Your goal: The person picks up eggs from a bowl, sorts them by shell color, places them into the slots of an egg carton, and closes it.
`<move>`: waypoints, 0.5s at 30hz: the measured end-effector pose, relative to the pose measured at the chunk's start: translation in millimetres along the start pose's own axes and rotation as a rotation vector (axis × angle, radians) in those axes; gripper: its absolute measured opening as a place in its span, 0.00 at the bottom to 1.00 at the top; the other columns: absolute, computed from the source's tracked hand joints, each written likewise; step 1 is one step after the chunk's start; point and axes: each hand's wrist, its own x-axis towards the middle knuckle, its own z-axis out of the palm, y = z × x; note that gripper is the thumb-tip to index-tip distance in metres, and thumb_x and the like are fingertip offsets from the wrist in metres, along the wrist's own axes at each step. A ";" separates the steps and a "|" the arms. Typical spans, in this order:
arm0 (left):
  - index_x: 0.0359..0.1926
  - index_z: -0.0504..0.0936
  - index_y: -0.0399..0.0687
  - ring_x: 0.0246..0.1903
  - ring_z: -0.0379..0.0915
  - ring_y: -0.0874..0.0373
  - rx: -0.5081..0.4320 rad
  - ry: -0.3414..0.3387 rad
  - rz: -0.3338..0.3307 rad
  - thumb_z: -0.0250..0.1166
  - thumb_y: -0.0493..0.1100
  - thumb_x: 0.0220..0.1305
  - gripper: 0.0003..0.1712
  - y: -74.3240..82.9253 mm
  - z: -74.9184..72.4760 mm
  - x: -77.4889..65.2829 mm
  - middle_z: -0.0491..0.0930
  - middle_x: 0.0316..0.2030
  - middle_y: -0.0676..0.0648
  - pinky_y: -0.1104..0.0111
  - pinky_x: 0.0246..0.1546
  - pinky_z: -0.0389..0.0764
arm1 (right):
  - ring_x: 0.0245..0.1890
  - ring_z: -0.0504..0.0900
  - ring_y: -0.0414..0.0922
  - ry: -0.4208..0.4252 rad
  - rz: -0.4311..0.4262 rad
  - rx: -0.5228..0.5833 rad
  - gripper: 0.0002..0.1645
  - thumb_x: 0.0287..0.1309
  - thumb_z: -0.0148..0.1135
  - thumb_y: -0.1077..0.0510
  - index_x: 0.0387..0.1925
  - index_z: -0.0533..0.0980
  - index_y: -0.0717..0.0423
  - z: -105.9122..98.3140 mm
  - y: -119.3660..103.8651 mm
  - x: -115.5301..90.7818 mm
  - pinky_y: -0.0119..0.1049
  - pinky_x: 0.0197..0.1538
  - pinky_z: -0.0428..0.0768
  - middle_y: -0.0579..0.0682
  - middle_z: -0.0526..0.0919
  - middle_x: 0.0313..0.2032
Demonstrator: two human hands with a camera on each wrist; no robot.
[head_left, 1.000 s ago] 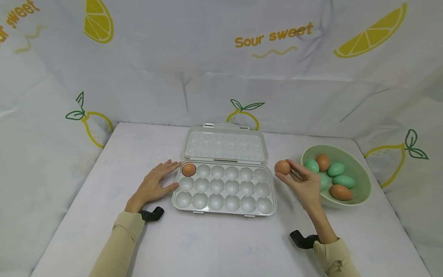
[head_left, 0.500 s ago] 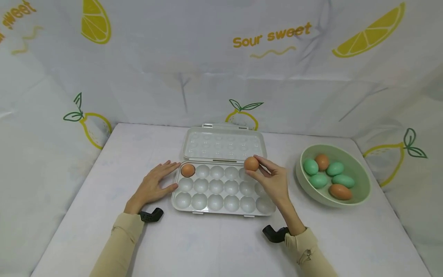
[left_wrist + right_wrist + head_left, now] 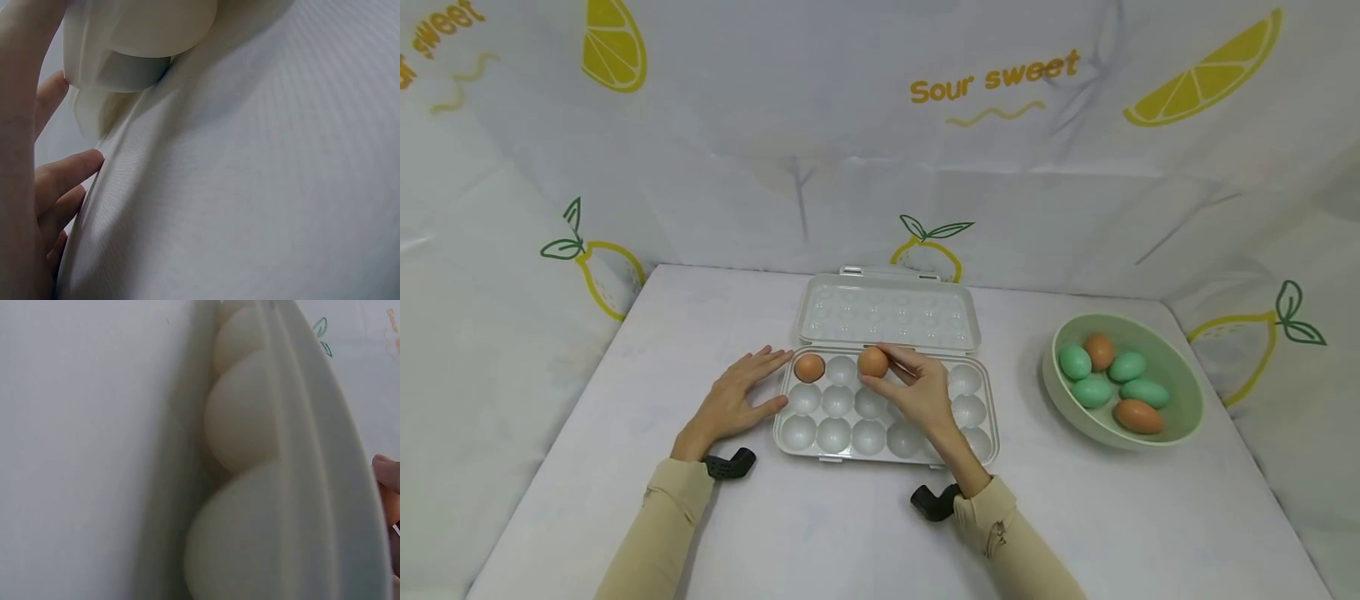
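A pale egg tray (image 3: 868,458) with rows of round hollows lies on the table, its lid (image 3: 887,312) folded back behind it. One brown egg (image 3: 809,368) sits in the back left hollow. My right hand (image 3: 921,396) pinches another brown egg (image 3: 872,362) between thumb and fingers over the back row, to the right of the first egg. In the right wrist view the tray's side (image 3: 312,456) hides most of that hand. My left hand (image 3: 737,400) rests at the tray's left edge with fingers spread; in the left wrist view its fingers (image 3: 69,175) show beside the tray.
A light green bowl (image 3: 1067,412) stands on the right of the table, holding several green eggs (image 3: 1145,392) and two brown eggs (image 3: 1138,416). A white cloth with lemon prints (image 3: 880,192) hangs behind and at both sides of the table.
My right hand has carried the brown egg leftward from beside the bowl to over the tray's back row. The left hand has stayed at the tray's edge.
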 end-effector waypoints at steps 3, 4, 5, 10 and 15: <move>0.76 0.68 0.56 0.77 0.59 0.40 0.001 -0.002 -0.003 0.70 0.55 0.62 0.42 0.3 -0.8 0.7 0.69 0.74 0.44 0.44 0.80 0.56 | 0.60 0.83 0.61 0.002 0.000 0.005 0.32 0.44 0.78 0.75 0.55 0.81 0.71 10.7 2.1 1.4 0.33 0.61 0.84 0.67 0.84 0.56; 0.76 0.68 0.56 0.77 0.59 0.40 0.002 -0.003 -0.003 0.70 0.56 0.63 0.42 0.3 -0.9 0.9 0.69 0.74 0.44 0.44 0.80 0.56 | 0.60 0.83 0.60 0.008 0.004 0.004 0.32 0.44 0.78 0.75 0.55 0.81 0.71 14.0 2.7 1.8 0.33 0.61 0.84 0.67 0.84 0.56; 0.76 0.68 0.56 0.77 0.59 0.40 0.003 -0.004 -0.004 0.70 0.56 0.63 0.42 0.4 -1.0 1.0 0.69 0.74 0.44 0.44 0.80 0.56 | 0.60 0.83 0.60 0.013 0.008 0.006 0.32 0.44 0.77 0.75 0.56 0.81 0.71 17.0 3.3 2.2 0.33 0.61 0.84 0.67 0.84 0.56; 0.76 0.68 0.56 0.76 0.59 0.40 0.002 -0.003 -0.009 0.69 0.56 0.63 0.42 0.8 -1.1 0.8 0.69 0.74 0.44 0.44 0.80 0.56 | 0.59 0.83 0.59 0.013 0.025 0.013 0.30 0.45 0.77 0.75 0.55 0.81 0.71 30.2 7.3 4.4 0.31 0.63 0.82 0.66 0.83 0.56; 0.76 0.68 0.56 0.76 0.60 0.40 0.001 -0.002 -0.005 0.70 0.56 0.63 0.42 0.1 0.1 0.3 0.69 0.74 0.45 0.43 0.80 0.56 | 0.60 0.83 0.59 0.022 0.031 0.008 0.31 0.45 0.78 0.73 0.54 0.81 0.70 41.3 13.3 6.1 0.30 0.64 0.82 0.65 0.83 0.55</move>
